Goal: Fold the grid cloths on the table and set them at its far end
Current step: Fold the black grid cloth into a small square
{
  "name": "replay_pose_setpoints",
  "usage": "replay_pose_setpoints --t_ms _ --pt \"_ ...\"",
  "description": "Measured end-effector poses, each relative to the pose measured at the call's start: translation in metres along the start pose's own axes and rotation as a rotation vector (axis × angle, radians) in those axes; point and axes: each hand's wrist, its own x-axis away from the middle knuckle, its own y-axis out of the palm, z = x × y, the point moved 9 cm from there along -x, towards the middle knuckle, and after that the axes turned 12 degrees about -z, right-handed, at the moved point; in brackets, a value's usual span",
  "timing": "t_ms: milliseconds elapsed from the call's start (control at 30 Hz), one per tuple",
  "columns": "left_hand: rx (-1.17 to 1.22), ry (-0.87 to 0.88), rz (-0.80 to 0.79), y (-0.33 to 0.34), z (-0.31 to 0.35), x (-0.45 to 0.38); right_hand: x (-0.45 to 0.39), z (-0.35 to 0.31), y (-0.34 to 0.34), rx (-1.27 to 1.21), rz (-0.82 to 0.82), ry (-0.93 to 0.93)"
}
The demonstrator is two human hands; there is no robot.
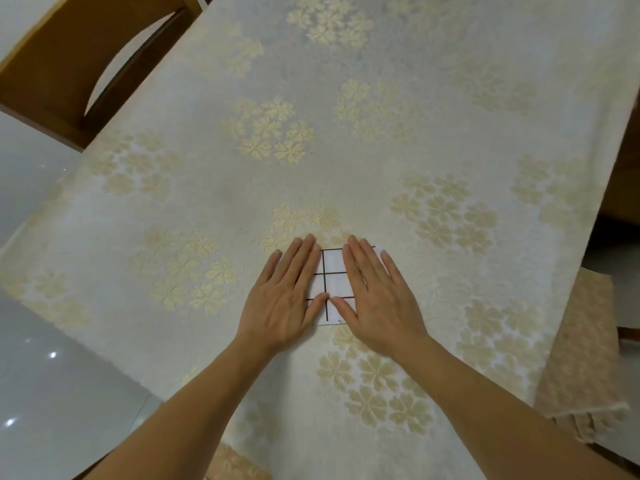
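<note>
Near the table's close edge, just right of centre, lies 1 folded grid cloth, a small white packet with dark lines, its long axis running away from the person toward the far end. Both hands lie flat on top of it: the left hand covers its left part, the right hand its right part, and the 2 thumbs nearly meet over the middle. All fingers are straight and slightly spread, pressing down and pinching nothing. Neither hand is nearer; the cloth sits directly beneath both. The fold looks finished, so the coming move is probably a slide or lift straight ahead across the flowered tablecloth to the far end, well apart from here
</note>
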Motion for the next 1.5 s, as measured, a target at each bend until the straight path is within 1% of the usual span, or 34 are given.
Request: replay_pose_setpoints --t_ms 233,433,533,600,633,667,700,733,767,833,933,1133,1233,1367,1500 --pt "0.050 -0.116 0.015 0.002 -0.019 0.018 0.013 0.022 0.002 -0.040 -0.019 0.111" --pt "0.040 -0.130 -0.012 0.001 -0.018 0.019 0.015 0.021 -0.001 -0.073 -0.030 0.118" --pt "0.108 -0.125 -0.019 -0.004 -0.017 0.019 0.014 0.020 -0.005 -0.106 -0.067 0.111" --pt "0.249 -0.219 0.030 -0.015 -0.023 0.026 0.017 0.022 -0.012 -0.185 -0.067 0.121" --pt "0.338 -0.301 0.097 -0.023 -0.028 0.034 0.021 0.027 -0.017 -0.254 -0.054 0.160" --pt "0.419 -0.391 0.189 -0.031 -0.034 0.045 0.028 0.034 -0.023 -0.324 -0.006 0.220" --pt "0.481 -0.478 0.281 -0.037 -0.038 0.057 0.036 0.042 -0.030 -0.374 0.076 0.285" --pt "0.525 -0.559 0.345 -0.040 -0.041 0.067 0.045 0.048 -0.035 -0.406 0.165 0.339" --pt "0.570 -0.621 0.370 -0.039 -0.042 0.075 0.052 0.051 -0.036 -0.439 0.221 0.379" --pt "0.696 -0.685 0.345 -0.030 -0.041 0.080 0.058 0.055 -0.031 -0.524 0.239 0.452" --pt "0.837 -0.711 0.307 -0.020 -0.036 0.080 0.060 0.058 -0.027 -0.616 0.196 0.578" --pt "0.846 -0.835 0.277 -0.016 -0.038 0.076 0.056 0.059 -0.018 -0.760 0.127 0.782" --pt "0.902 -0.897 0.251 -0.014 -0.034 0.073 0.055 0.059 -0.015 -0.851 0.093 0.862" --pt "1.023 -0.981 0.225 -0.007 -0.033 0.072 0.047 0.062 -0.007 -1.001 0.070 0.879" --pt "1.110 -0.979 0.152 -0.002 -0.034 0.065 0.039 0.060 -0.001 -1.062 0.013 0.865"
